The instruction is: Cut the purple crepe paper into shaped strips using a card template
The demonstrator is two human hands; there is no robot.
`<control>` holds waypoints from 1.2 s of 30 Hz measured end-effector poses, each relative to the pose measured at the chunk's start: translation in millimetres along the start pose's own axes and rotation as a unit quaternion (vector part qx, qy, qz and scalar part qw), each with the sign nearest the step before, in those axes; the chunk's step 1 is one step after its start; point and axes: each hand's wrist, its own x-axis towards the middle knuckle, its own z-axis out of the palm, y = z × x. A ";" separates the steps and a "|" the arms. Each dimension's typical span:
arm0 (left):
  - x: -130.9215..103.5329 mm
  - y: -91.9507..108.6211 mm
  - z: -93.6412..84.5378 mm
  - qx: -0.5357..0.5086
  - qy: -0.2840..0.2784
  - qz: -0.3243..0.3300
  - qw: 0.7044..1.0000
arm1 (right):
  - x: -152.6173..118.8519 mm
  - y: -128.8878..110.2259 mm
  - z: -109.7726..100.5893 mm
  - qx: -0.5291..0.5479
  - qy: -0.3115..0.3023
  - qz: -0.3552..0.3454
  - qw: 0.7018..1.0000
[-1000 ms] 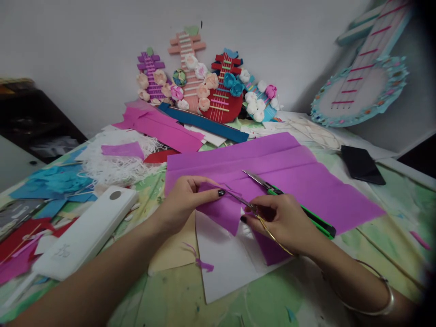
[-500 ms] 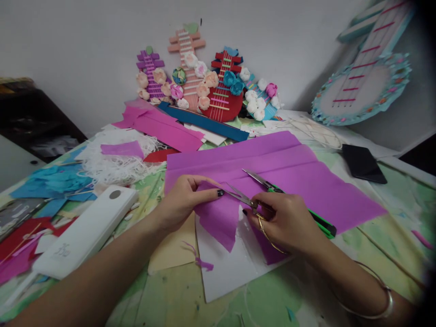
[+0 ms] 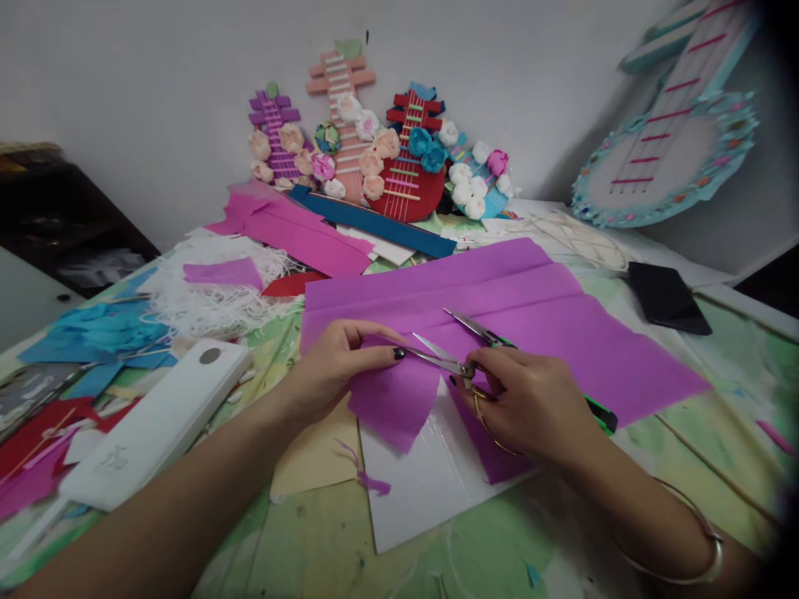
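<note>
My left hand point(image 3: 340, 366) pinches the top edge of a small purple paper piece point(image 3: 399, 403) between thumb and index finger. My right hand point(image 3: 524, 408) is closed round the handles of small scissors point(image 3: 462, 366). Their blades are parted and point left, at the paper's upper edge by my left fingertips. Behind lies a large purple sheet point(image 3: 499, 287), with a green cutter point(image 3: 602, 413) on it, partly hidden by my right hand. Another metal blade point(image 3: 468, 323) shows just above my right hand. A white board point(image 3: 412, 507) lies below the small piece.
Paper-flowered instrument models point(image 3: 405, 175) lean on the wall. A white device point(image 3: 156, 424), blue crepe paper point(image 3: 103, 329) and white shreds point(image 3: 205, 291) lie at left. A black phone-like slab point(image 3: 667, 295) is at right, and a dark blue strip point(image 3: 380, 223) lies behind the sheet.
The small purple piece has shifted slightly left, and its lower corner has risen. The scissors have turned a little, with their blades now flatter. Both hands keep their holds.
</note>
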 end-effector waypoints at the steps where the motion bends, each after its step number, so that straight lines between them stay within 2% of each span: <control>1: -0.2 0.1 0.0 -0.005 -0.001 0.000 1.000 | 0.0 0.3 0.1 -0.009 0.011 -0.008 1.000; 9: 2.4 -3.0 -1.6 -0.036 -0.028 0.015 0.999 | 0.6 1.2 -1.7 -0.071 0.062 -0.051 0.994; 36: 2.1 -3.0 -2.4 -0.017 -0.007 0.005 1.000 | -1.8 3.8 1.8 -0.088 0.083 -0.073 0.990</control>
